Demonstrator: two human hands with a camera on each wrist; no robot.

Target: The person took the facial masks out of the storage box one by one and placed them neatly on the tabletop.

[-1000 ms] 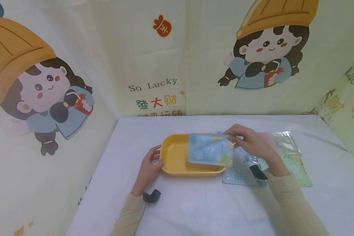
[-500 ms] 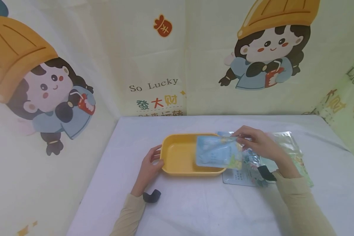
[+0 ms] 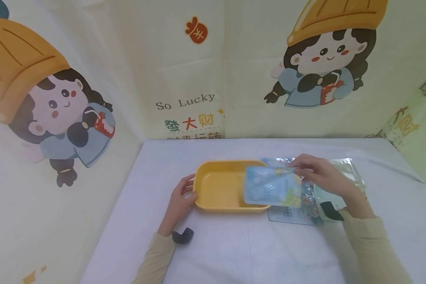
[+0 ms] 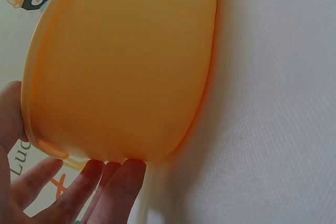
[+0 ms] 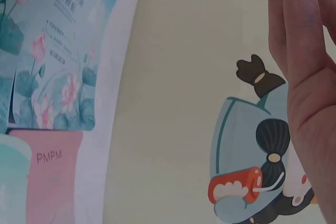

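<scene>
My right hand (image 3: 323, 175) pinches a light-blue face-mask sachet (image 3: 269, 187) by its upper right corner. The sachet hangs tilted over the right end of a shallow yellow tray (image 3: 216, 187), hiding part of its rim. My left hand (image 3: 180, 201) holds the tray's left end. In the left wrist view, fingers (image 4: 118, 192) press against the end wall of the tray (image 4: 126, 66), with another digit at the rim. The right wrist view shows the right hand (image 5: 310, 66) at the right edge; the held sachet is almost wholly out of that view.
Several flat packets lie right of the tray: a lotus-print packet (image 5: 58, 61), a pink packet marked PMPM (image 5: 55, 177), a pale-green packet (image 5: 13, 182). In the head view a blue-silver packet (image 3: 289, 216) sits partly under the held sachet. Printed cloth (image 3: 184, 71) stands behind the white table (image 3: 234, 252).
The right hand has carried the blue sachet rightward and slightly nearer, uncovering more of the tray's inside. The left hand and tray have stayed in place.
</scene>
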